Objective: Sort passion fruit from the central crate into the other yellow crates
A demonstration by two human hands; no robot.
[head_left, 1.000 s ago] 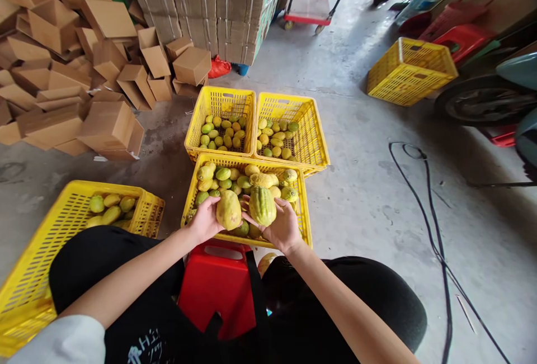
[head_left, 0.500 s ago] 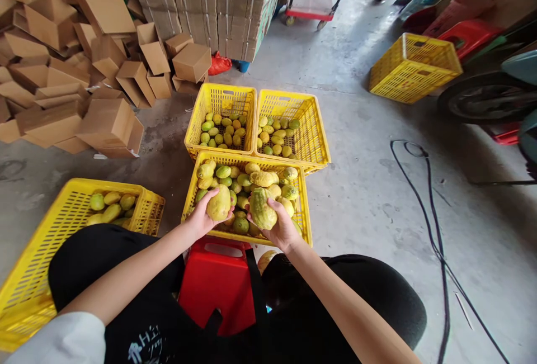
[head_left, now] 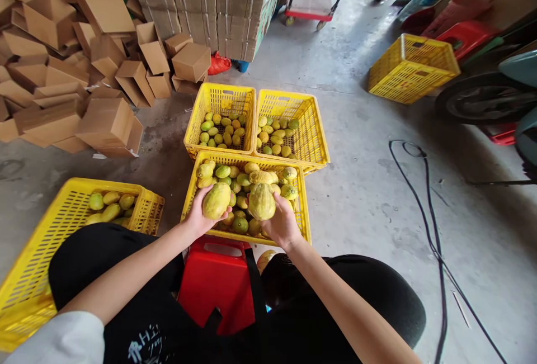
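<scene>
My left hand (head_left: 198, 217) is closed around a smooth, oval yellow-green fruit (head_left: 216, 201). In my right hand (head_left: 286, 223) sits a second yellow-green fruit (head_left: 262, 202), rounder and with a ribbed skin. Both fruits are held apart, side by side, above a yellow plastic crate (head_left: 309, 230). Many similar fruits (head_left: 240, 225) in green and yellow fill that crate, some smooth and some bumpy. The palms and some fingers are hidden behind the held fruits.
Two yellow crates (head_left: 220, 87) (head_left: 321, 129) with fruit stand behind the near one. Another crate (head_left: 37, 230) lies by my left leg. A red stool (head_left: 218, 286) is between my knees. Cardboard boxes (head_left: 107, 123), a cart (head_left: 312, 6) and a black cable (head_left: 436, 241) surround the area.
Both held fruits have been turned in the hands and show other sides. My left hand has moved slightly left; the crates have not moved.
</scene>
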